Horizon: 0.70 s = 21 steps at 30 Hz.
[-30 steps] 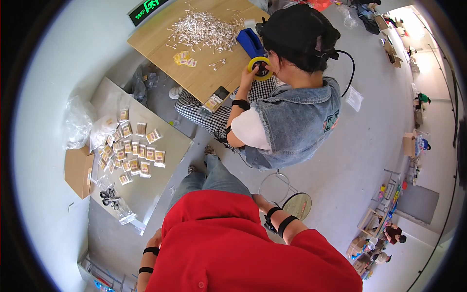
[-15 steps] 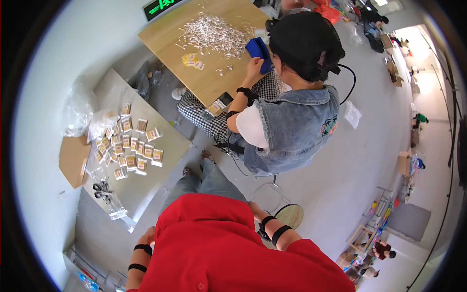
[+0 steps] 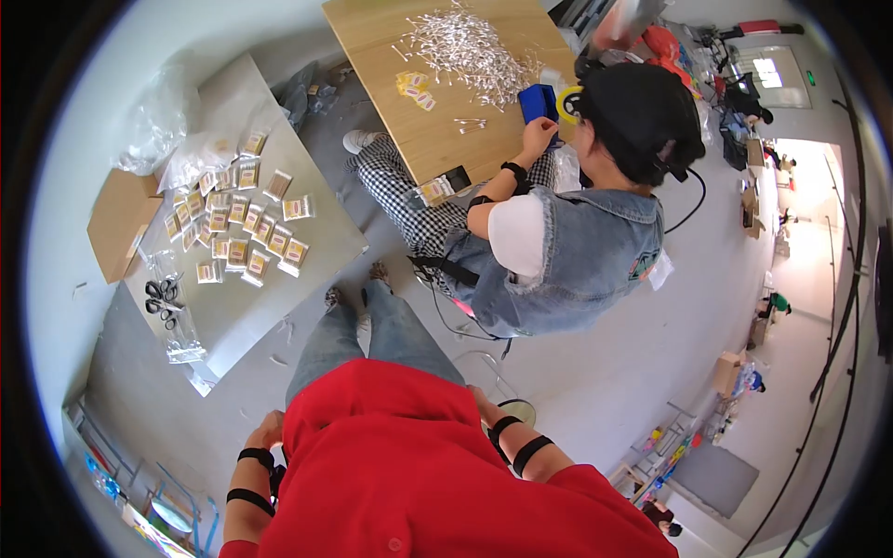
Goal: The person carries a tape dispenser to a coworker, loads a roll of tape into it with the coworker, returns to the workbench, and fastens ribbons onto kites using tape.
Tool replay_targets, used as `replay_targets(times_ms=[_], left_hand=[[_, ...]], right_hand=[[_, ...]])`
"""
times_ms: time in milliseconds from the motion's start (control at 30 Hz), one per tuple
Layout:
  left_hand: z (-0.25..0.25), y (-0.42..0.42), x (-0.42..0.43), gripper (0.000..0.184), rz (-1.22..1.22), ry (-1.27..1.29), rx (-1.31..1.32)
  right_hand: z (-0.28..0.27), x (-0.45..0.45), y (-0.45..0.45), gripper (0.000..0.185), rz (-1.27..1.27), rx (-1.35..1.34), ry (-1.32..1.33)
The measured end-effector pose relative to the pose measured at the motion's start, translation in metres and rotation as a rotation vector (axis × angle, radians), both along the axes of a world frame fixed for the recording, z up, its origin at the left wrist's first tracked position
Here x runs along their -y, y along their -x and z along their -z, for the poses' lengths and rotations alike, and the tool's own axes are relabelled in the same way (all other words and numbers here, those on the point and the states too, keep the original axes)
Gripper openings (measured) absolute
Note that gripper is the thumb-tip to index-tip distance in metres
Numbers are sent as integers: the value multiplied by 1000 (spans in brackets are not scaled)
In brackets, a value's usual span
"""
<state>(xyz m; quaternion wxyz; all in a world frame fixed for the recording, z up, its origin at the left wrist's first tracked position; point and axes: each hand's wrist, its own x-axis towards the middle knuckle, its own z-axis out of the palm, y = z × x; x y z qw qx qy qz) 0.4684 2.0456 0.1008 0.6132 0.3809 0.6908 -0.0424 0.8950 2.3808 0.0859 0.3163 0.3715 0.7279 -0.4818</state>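
My left hand (image 3: pixel 267 431) rests at the left hip beside the hem of my red shirt (image 3: pixel 372 437). Against the right side of the shirt is my right hand (image 3: pixel 481 405). The fingers of both hands are mostly hidden, and no held object shows. Nearest on the left stands a grey table (image 3: pixel 312 244) bearing several small clear-wrapped packets (image 3: pixel 237 253) with yellow labels. Black-handled scissors (image 3: pixel 165 296) lie there on clear plastic bags (image 3: pixel 186 342).
A cardboard box (image 3: pixel 119 223) and plastic bags (image 3: pixel 153 121) are at the grey table's left. Ahead, a seated co-worker (image 3: pixel 567 251) handles a blue holder (image 3: pixel 537 102) at a wooden table (image 3: pixel 372 56) with piled cotton swabs (image 3: pixel 465 51). A stool (image 3: pixel 518 411) stands right of me.
My viewpoint has shifted, so the grey table sits higher and further left and the co-worker further right. A yellow ring now shows beside the blue holder. My hands remain at my sides.
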Motion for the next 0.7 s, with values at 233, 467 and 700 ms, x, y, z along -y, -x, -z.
replay_targets(times_ms=[233,467,700], left_hand=[[-4,-50,41,52,-223,200,147],[-66,-65,21,47,-531,185,241],[-91,-53,-20,47,-494,398,276]], right_hand=[[-53,-20,37,40,-74,240,57],[-31,-16,22,32,-46,212,49],[3,-18,11,43,-131,181,89]])
